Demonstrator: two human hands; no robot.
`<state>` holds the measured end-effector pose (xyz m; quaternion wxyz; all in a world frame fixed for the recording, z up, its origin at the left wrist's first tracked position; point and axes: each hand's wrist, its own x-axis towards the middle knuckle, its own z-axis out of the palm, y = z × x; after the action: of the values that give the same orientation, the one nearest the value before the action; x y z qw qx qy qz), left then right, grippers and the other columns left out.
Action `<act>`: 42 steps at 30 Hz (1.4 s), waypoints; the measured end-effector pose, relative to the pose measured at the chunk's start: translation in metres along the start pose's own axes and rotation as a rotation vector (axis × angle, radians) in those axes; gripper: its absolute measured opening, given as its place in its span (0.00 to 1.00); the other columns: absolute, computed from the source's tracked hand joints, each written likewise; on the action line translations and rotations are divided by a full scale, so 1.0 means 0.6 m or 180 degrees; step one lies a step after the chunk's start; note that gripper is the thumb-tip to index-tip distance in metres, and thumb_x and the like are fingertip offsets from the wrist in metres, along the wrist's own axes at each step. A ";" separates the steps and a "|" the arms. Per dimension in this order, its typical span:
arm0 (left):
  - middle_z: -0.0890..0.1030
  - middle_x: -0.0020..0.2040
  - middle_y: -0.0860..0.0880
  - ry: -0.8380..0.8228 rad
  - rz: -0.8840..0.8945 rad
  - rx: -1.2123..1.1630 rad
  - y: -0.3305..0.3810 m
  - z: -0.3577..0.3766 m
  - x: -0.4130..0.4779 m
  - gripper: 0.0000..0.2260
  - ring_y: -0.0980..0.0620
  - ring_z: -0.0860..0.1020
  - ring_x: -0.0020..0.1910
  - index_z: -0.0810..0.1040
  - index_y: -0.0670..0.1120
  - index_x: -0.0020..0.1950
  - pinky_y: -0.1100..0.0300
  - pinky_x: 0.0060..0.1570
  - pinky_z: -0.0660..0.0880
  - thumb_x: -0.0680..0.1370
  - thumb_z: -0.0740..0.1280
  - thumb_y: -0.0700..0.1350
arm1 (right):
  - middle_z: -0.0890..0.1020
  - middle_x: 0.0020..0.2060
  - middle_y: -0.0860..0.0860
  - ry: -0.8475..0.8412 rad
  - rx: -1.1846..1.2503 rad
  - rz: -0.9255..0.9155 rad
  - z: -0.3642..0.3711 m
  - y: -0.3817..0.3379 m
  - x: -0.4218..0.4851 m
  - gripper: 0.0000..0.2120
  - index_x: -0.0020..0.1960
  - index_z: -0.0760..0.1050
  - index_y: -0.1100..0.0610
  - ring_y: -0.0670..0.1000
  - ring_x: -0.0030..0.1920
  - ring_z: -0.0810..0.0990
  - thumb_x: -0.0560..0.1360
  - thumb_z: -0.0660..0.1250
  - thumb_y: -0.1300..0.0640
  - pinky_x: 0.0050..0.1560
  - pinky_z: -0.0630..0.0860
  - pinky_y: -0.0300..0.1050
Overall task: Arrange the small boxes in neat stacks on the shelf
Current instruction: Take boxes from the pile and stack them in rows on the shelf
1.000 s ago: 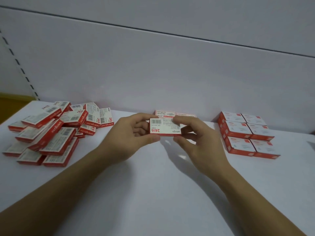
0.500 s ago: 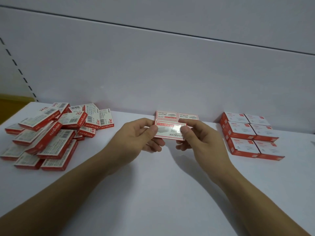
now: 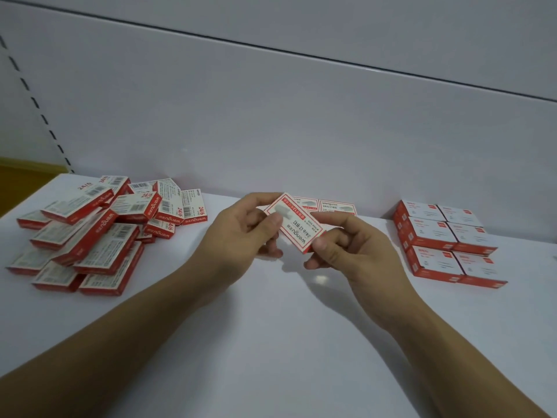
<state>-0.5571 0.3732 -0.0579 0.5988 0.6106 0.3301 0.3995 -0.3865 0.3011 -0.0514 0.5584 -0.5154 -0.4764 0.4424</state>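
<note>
I see both hands meeting in the middle of the frame around a single small box (image 3: 297, 226), red-edged with a white printed face turned up and its long side running diagonally from upper left to lower right. My left hand (image 3: 238, 233) pinches the upper end, thumb pressed on the top face and fingers curled underneath. My right hand (image 3: 352, 251) pinches the lower end, thumb at the near corner and forefinger along the far edge. The box is held in the air above the white shelf (image 3: 271, 342), just in front of two placed boxes (image 3: 336, 206) that lie flat side by side against the back panel (image 3: 271, 131). At the left of the frame sits a loose pile of boxes (image 3: 99, 233), jumbled, overlapping and tilted at many angles, barcodes and red sides showing. At the right of the frame stands a tidy block of boxes (image 3: 443, 239), two across and three deep, edges lined up; I cannot tell how many layers it has. A slotted upright strip (image 3: 36, 104) runs down the panel at the upper left.
</note>
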 end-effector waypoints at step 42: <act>0.82 0.47 0.57 -0.0047 0.0190 0.1129 -0.020 0.018 0.005 0.13 0.60 0.79 0.43 0.77 0.57 0.59 0.67 0.43 0.74 0.77 0.69 0.45 | 0.81 0.57 0.46 0.0395 -0.3718 -0.1458 -0.033 0.014 0.013 0.22 0.61 0.79 0.51 0.49 0.56 0.71 0.68 0.77 0.57 0.54 0.59 0.23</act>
<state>-0.5455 0.3714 -0.0691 0.4720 0.7192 0.3727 0.3481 -0.3660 0.3067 -0.0596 0.2920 -0.6449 -0.7044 -0.0522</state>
